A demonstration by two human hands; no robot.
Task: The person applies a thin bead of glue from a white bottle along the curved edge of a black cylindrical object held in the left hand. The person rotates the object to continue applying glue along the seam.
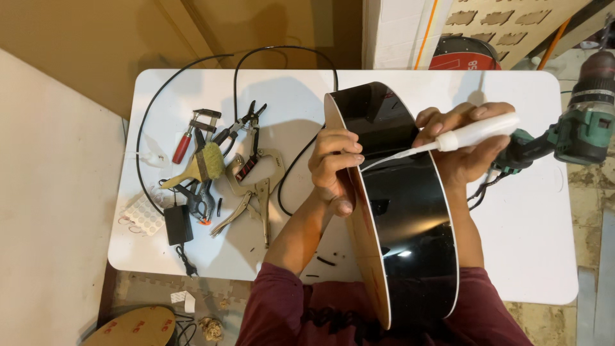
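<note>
At the desk's [192, 256] near edge, the left hand [333, 168] closes its fingers on the rim of an upright glossy black hoop [410, 211] while the right hand [464, 144] grips a white nozzle tube [471, 134] aimed inside it.

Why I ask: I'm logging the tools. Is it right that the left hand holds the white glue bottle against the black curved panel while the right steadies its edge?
No, the hands are swapped. The head view shows the right hand holding the glue bottle and the left hand steadying the panel.

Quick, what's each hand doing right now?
Left hand: closed, gripping the edge of the glossy black curved panel.
Right hand: closed on the white plastic nozzle-tipped glue bottle.
</note>
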